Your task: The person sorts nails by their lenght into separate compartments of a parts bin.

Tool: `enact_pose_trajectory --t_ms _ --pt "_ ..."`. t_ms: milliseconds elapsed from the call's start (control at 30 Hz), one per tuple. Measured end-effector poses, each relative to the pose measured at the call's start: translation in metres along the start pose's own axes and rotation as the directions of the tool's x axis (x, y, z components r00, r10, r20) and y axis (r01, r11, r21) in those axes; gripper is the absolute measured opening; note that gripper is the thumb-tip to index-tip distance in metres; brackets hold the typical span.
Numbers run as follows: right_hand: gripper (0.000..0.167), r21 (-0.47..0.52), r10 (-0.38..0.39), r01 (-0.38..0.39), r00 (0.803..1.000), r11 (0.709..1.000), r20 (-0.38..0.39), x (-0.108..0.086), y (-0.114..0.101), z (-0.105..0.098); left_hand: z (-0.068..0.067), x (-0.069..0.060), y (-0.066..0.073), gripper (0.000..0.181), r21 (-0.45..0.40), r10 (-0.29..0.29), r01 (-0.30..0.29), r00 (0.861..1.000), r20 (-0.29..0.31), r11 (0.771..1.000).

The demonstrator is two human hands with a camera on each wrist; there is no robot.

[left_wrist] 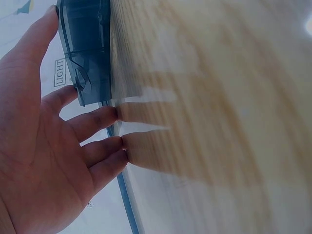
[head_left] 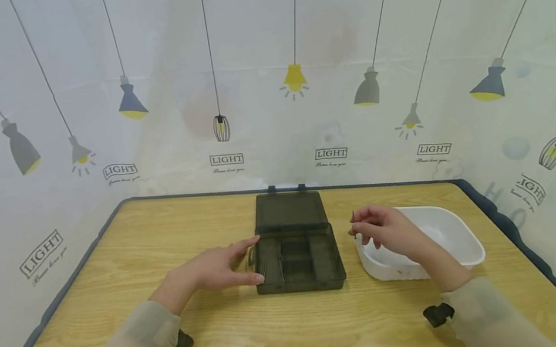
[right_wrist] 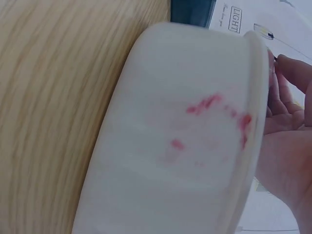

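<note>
A dark see-through plastic box [head_left: 328, 261] lies on the table with its hinged lid [head_left: 288, 210] laid back, showing several compartments. Thin metal pieces [head_left: 263, 269] lie in its left compartments; their kind is too small to tell. My left hand [head_left: 211, 270] rests at the box's left side, thumb and forefinger touching its edge, the other fingers loosely extended. Over the left rim of a white plastic basin [head_left: 470, 235], my right hand [head_left: 384, 231] pinches a small thin dark piece [head_left: 352, 217] between thumb and fingers. Most of that piece is hidden by the fingertips.
Red smudges [right_wrist: 209, 103] mark the basin's outer wall. The wooden table [head_left: 110, 268] has a dark blue edge [head_left: 195, 194]. Behind it hangs a pale cloth [head_left: 269, 109] printed with lamps. Black straps [head_left: 439, 314] sit at both wrists.
</note>
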State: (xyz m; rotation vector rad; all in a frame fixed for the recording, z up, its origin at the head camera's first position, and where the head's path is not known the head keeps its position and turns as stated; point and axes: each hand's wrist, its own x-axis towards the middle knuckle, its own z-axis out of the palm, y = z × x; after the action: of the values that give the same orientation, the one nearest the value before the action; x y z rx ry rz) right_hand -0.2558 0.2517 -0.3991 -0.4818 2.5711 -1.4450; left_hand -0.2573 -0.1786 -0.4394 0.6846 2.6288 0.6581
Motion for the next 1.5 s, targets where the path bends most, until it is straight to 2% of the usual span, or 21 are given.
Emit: enact_pose_trajectory --t_ms 333,600,800,1267,1500 --pt "0.028 -0.002 -0.07 0.07 0.997 0.998 0.018 0.008 -0.015 0.022 0.0 0.001 0.0 0.106 -0.008 -0.001 0.001 1.0 0.004 1.0" --pt "0.031 0.05 -0.047 0.044 0.997 0.998 0.063 0.017 -0.024 0.044 0.0 0.0 0.0 0.105 -0.009 0.002 -0.002 1.0 0.001 1.0" --pt "0.026 0.06 -0.038 0.032 0.994 0.998 0.098 0.025 -0.032 0.061 0.0 -0.002 0.001 0.104 -0.013 0.0 0.0 1.0 -0.003 1.0" --pt "0.028 0.021 -0.066 0.063 0.986 0.998 0.152 0.043 -0.039 0.099 0.001 0.0 0.001 0.104 -0.023 -0.019 0.019 1.0 -0.003 1.0" --pt "0.027 0.031 -0.05 0.045 0.981 0.998 0.188 0.047 -0.036 0.111 0.0 0.0 0.002 0.105 -0.016 -0.016 0.016 1.0 0.004 1.0"
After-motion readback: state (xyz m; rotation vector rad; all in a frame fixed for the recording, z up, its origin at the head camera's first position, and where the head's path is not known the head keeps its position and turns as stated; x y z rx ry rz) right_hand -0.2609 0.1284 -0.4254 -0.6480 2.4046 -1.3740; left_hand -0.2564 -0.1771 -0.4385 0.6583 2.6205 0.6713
